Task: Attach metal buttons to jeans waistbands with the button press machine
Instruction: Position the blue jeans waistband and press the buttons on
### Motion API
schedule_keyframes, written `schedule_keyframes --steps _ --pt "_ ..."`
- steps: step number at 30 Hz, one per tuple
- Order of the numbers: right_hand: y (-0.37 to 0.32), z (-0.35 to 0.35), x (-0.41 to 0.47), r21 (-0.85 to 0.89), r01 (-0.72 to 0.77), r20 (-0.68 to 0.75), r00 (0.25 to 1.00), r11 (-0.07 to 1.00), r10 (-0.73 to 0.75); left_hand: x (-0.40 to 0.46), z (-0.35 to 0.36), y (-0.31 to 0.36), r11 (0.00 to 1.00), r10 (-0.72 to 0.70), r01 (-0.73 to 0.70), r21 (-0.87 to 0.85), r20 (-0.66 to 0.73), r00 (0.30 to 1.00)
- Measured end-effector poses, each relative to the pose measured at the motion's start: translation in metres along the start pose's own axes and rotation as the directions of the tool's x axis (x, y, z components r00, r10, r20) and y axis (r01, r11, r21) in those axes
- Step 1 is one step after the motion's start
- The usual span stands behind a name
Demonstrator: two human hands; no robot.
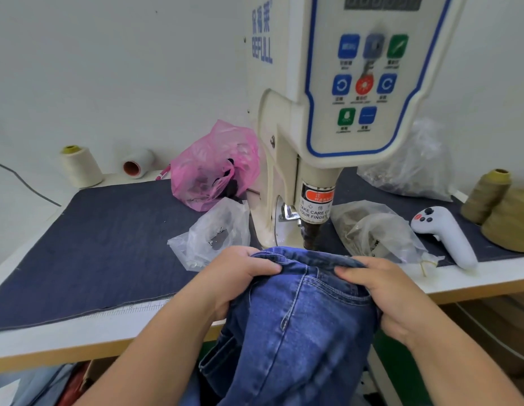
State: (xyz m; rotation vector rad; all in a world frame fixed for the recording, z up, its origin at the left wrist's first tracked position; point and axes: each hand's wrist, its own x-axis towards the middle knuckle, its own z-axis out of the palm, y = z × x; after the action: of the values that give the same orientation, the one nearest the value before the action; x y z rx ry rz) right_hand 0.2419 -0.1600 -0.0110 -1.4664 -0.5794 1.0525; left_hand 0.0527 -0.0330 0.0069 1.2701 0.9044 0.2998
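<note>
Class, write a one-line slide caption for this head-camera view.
Both hands, left and right, grip a jeans waistband under the button press machine.

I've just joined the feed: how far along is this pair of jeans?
Done: the jeans are at the button press machine. In hand: left hand and right hand grip the waistband just before the punch. Left: no button shows on the band, so pressing remains.

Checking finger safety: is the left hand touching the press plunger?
Apart. Head view: left hand grips the jeans waistband; plunger stands clear behind.
</note>
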Motion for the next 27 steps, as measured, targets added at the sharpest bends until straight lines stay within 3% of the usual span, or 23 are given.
schedule_keyframes --steps 5,9,15,27 --pt "-0.003 0.003 0.005 0.004 -0.023 -0.084 0.996 1.000 0.024 -0.002 0.000 0.002 0.991 -0.085 0.064 0.115 0.193 0.978" --pt "-0.001 -0.002 0.006 0.032 -0.105 -0.047 0.993 0.994 0.107 0.001 0.003 -0.004 0.993 -0.079 0.066 0.098 0.142 0.987" --pt "-0.011 -0.001 0.009 0.083 -0.012 0.112 0.994 0.997 0.002 0.008 -0.002 0.003 0.999 -0.040 0.045 -0.031 0.136 0.990" --pt "-0.019 0.001 0.024 0.200 -0.112 0.237 0.970 0.973 0.063 0.025 0.000 0.010 0.980 0.045 -0.021 -0.200 0.116 0.992"
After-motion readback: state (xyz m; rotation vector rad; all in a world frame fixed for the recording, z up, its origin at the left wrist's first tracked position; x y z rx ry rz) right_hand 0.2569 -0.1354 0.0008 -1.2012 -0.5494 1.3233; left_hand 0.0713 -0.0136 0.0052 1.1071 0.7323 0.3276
